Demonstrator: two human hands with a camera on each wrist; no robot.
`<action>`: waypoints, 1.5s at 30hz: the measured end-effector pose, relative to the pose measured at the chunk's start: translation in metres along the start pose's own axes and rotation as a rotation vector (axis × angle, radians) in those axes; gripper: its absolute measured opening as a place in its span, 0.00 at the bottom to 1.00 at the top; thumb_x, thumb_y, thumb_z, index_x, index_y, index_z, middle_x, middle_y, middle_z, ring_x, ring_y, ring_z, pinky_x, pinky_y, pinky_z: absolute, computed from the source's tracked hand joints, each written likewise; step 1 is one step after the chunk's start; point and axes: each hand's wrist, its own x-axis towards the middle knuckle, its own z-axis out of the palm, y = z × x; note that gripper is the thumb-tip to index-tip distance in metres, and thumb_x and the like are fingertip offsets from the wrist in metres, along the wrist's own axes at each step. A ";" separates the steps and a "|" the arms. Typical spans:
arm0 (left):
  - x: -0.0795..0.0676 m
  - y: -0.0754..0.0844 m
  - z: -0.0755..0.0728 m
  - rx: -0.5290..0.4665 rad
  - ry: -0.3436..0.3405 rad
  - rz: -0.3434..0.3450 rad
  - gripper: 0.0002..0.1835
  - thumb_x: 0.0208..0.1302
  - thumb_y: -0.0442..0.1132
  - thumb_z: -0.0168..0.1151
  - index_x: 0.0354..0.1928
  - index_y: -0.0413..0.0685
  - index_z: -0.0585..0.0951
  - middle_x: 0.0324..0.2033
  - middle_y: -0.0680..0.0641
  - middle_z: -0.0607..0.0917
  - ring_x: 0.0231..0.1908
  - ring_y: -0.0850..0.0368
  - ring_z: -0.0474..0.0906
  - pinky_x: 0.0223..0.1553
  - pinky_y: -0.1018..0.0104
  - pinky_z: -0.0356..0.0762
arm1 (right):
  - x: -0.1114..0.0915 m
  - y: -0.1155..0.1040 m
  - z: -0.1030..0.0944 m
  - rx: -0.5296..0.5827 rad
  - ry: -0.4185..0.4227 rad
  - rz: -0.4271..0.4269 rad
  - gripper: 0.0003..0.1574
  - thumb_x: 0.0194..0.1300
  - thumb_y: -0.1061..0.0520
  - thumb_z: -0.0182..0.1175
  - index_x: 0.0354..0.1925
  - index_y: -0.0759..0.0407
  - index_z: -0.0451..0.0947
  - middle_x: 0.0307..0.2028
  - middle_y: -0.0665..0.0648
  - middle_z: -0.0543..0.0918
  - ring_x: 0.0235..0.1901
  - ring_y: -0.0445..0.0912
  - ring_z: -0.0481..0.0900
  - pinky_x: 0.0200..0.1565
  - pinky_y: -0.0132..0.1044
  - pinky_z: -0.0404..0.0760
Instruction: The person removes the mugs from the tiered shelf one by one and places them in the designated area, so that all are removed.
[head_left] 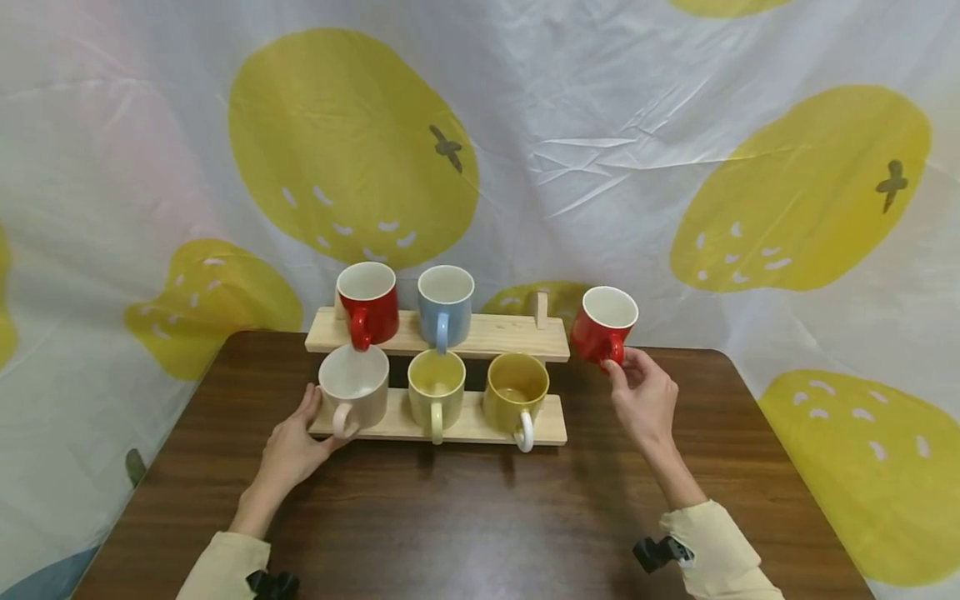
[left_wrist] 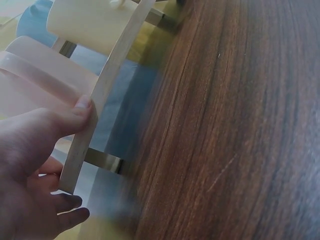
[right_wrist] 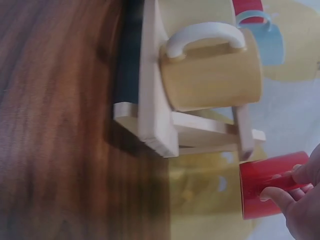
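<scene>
A two-tier wooden rack (head_left: 491, 427) stands on the table. My left hand (head_left: 294, 450) grips the left end of its lower board, the thumb (left_wrist: 82, 102) on the front edge beside a white mug (head_left: 358, 385). To the right of the rack, my right hand (head_left: 647, 398) pinches the handle of a red mug (head_left: 592, 337), raised off the table near the upper tier's end. On the upper tier sit another red mug (head_left: 378, 312) and a light blue mug (head_left: 453, 312). Next to the white mug, a pale yellow mug (head_left: 450, 404) and a mustard mug (right_wrist: 215, 75) with a white handle share the lower tier.
A small wooden upright (head_left: 542, 310) rises at the upper tier's right end. Behind the dark wooden table (head_left: 465, 525) hangs a white cloth (head_left: 585, 167) with large yellow fruit shapes. Dark wood surface lies in front of the rack.
</scene>
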 end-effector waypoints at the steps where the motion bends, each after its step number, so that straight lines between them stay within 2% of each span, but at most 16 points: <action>1: 0.000 0.000 0.000 0.001 0.000 0.000 0.58 0.58 0.63 0.72 0.77 0.36 0.55 0.78 0.37 0.54 0.70 0.25 0.61 0.62 0.26 0.67 | -0.001 0.003 0.001 -0.005 0.000 0.006 0.10 0.64 0.62 0.69 0.43 0.66 0.85 0.36 0.64 0.91 0.31 0.14 0.73 0.33 0.14 0.72; 4: 0.000 0.001 0.000 0.000 -0.003 -0.002 0.58 0.58 0.63 0.72 0.77 0.37 0.55 0.78 0.37 0.54 0.71 0.25 0.60 0.62 0.26 0.66 | -0.006 0.010 0.005 -0.020 0.000 0.024 0.10 0.64 0.62 0.69 0.43 0.66 0.86 0.36 0.63 0.91 0.30 0.16 0.74 0.32 0.13 0.71; 10: -0.001 0.001 0.000 -0.003 -0.008 -0.010 0.58 0.58 0.64 0.71 0.78 0.37 0.54 0.78 0.38 0.53 0.71 0.26 0.60 0.63 0.26 0.65 | -0.013 0.026 0.012 -0.037 -0.013 0.050 0.09 0.64 0.62 0.69 0.43 0.65 0.86 0.36 0.62 0.91 0.33 0.30 0.83 0.32 0.14 0.71; 14: -0.001 0.002 -0.001 -0.007 -0.017 -0.025 0.60 0.57 0.67 0.70 0.78 0.38 0.54 0.79 0.38 0.52 0.72 0.26 0.58 0.64 0.25 0.63 | -0.018 0.036 0.016 -0.032 -0.027 0.068 0.09 0.64 0.63 0.68 0.43 0.65 0.86 0.35 0.62 0.91 0.33 0.24 0.81 0.33 0.12 0.71; 16: -0.001 0.002 -0.001 -0.006 -0.019 -0.028 0.60 0.57 0.68 0.70 0.78 0.38 0.54 0.79 0.38 0.52 0.72 0.26 0.58 0.64 0.24 0.63 | -0.020 0.041 0.018 -0.032 -0.032 0.075 0.08 0.65 0.63 0.68 0.43 0.65 0.85 0.35 0.62 0.91 0.33 0.25 0.81 0.33 0.11 0.71; 18: -0.001 0.002 -0.001 -0.008 -0.019 -0.031 0.60 0.57 0.68 0.70 0.78 0.38 0.54 0.79 0.39 0.52 0.72 0.26 0.58 0.64 0.24 0.63 | -0.022 0.045 0.020 -0.033 -0.034 0.082 0.09 0.65 0.63 0.68 0.43 0.65 0.85 0.35 0.63 0.91 0.34 0.32 0.85 0.33 0.11 0.71; 22: -0.002 0.002 -0.002 -0.003 -0.014 -0.022 0.59 0.58 0.65 0.71 0.78 0.37 0.54 0.79 0.38 0.52 0.71 0.25 0.59 0.63 0.25 0.64 | -0.025 0.050 0.023 -0.036 -0.039 0.092 0.09 0.65 0.63 0.68 0.43 0.67 0.85 0.36 0.64 0.90 0.38 0.54 0.90 0.33 0.10 0.69; 24: -0.003 0.002 -0.001 0.000 -0.010 -0.015 0.58 0.58 0.64 0.71 0.78 0.37 0.54 0.78 0.38 0.53 0.70 0.25 0.60 0.62 0.25 0.65 | -0.026 0.053 0.025 -0.039 -0.040 0.093 0.08 0.65 0.64 0.68 0.43 0.67 0.84 0.36 0.65 0.90 0.39 0.58 0.90 0.34 0.10 0.68; 29: -0.004 0.003 -0.002 0.001 -0.005 -0.007 0.58 0.58 0.63 0.71 0.78 0.37 0.54 0.78 0.37 0.53 0.70 0.25 0.61 0.62 0.25 0.66 | -0.028 0.063 0.030 -0.046 -0.040 0.114 0.08 0.65 0.63 0.68 0.42 0.66 0.85 0.36 0.64 0.90 0.39 0.58 0.90 0.34 0.10 0.68; 39: -0.003 0.001 0.000 -0.017 0.000 -0.002 0.58 0.58 0.62 0.73 0.77 0.36 0.54 0.78 0.35 0.53 0.71 0.26 0.61 0.62 0.26 0.67 | -0.032 0.077 0.040 -0.057 -0.045 0.142 0.08 0.66 0.62 0.68 0.43 0.65 0.85 0.36 0.63 0.90 0.37 0.49 0.89 0.33 0.10 0.69; 45: -0.002 0.001 0.000 -0.023 -0.001 -0.008 0.59 0.58 0.63 0.72 0.78 0.36 0.54 0.78 0.36 0.53 0.71 0.27 0.59 0.63 0.26 0.65 | -0.034 0.081 0.042 -0.043 -0.044 0.147 0.09 0.65 0.63 0.68 0.43 0.67 0.84 0.36 0.64 0.90 0.39 0.56 0.90 0.33 0.08 0.68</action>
